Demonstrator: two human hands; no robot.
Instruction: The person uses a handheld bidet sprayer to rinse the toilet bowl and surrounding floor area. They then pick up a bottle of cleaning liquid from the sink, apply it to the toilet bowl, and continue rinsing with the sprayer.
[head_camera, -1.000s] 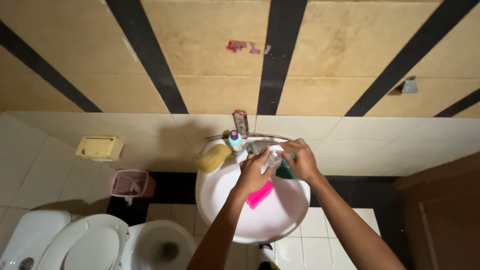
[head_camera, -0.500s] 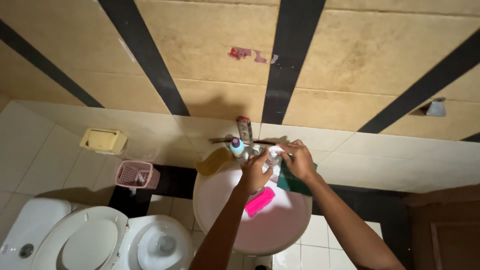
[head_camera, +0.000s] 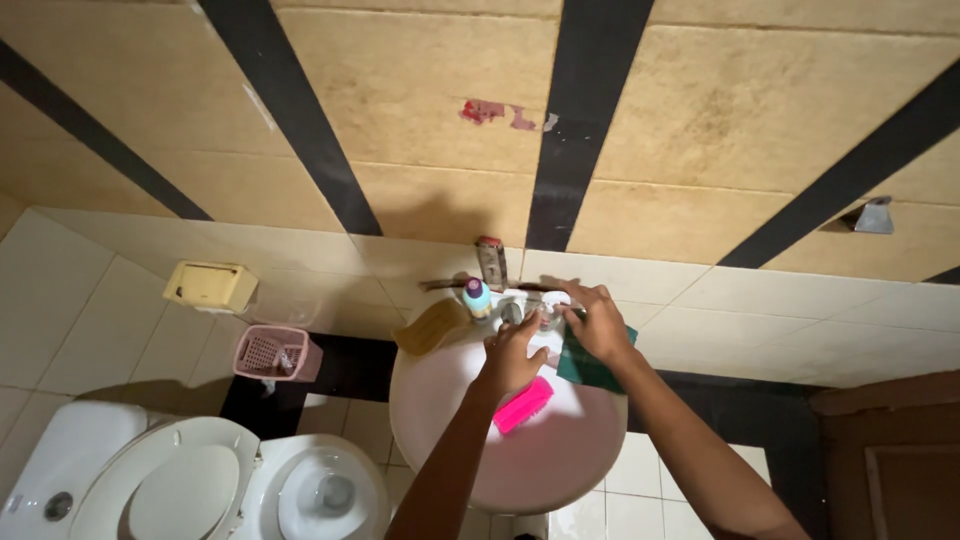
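1. Left hand reaching over the back of the white basin, fingers curled close to the tap; cannot tell whether closed on it or merely touching.
2. Right hand just beside the left, spread over a dark green cloth at the basin's rear right rim, seemingly pinning it there; grip itself hidden.
3. Pink brush lying loose in the bowl just below the left hand, touching neither hand, within easy reach.
4. Small bottle with a purple cap and pale blue body upright on the rim left of the tap, out of the wet bowl.
5. Tan sponge tilted on the rim's left edge.
6. Yellow box-shaped holder fixed to the wall tiles; pink slotted basket below it.
7. White toilet at lower left, seat down.
8. Reddish smear high on the beige wall.
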